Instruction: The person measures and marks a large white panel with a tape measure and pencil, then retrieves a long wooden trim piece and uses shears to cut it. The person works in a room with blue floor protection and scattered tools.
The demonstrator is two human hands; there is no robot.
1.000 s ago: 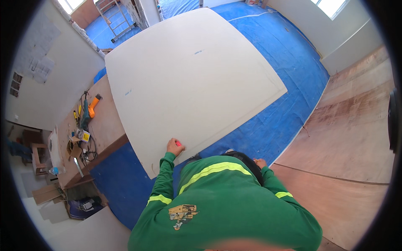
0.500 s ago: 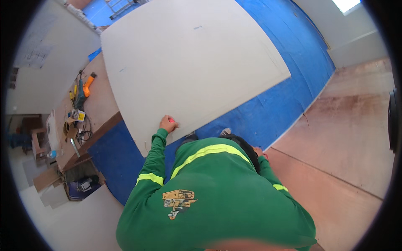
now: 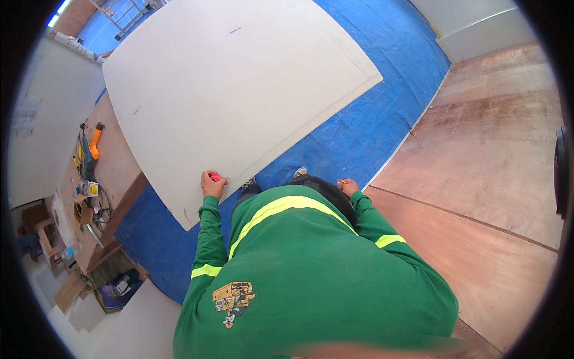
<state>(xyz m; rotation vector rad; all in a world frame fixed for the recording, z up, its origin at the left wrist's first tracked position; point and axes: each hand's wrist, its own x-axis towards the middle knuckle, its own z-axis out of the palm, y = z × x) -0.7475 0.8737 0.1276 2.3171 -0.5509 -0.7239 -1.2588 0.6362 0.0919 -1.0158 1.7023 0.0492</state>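
A large pale board (image 3: 239, 90) lies in front of me, its near corner pointing toward my left side. Over its near edge, my left hand (image 3: 210, 185) is closed around a small red tape measure (image 3: 215, 177), partly covered by my fingers. Beside my right hip, above the floor, my right hand (image 3: 348, 188) grips a thin yellow-orange pencil (image 3: 342, 182). Faint lines run along the board's right edge, and small blue marks show on its surface.
On the left, a wooden bench (image 3: 113, 143) carries an orange-and-green power tool (image 3: 94, 142), cables and small boxes. Blue sheeting (image 3: 317, 143) covers the floor around the board. Brown wooden panels (image 3: 454, 161) lie at right. A ladder (image 3: 122, 21) stands at far left.
My right hand has come forward from beside my hip, and the pencil now shows. My left hand still holds the tape measure near the board's edge. The whole view has shifted.
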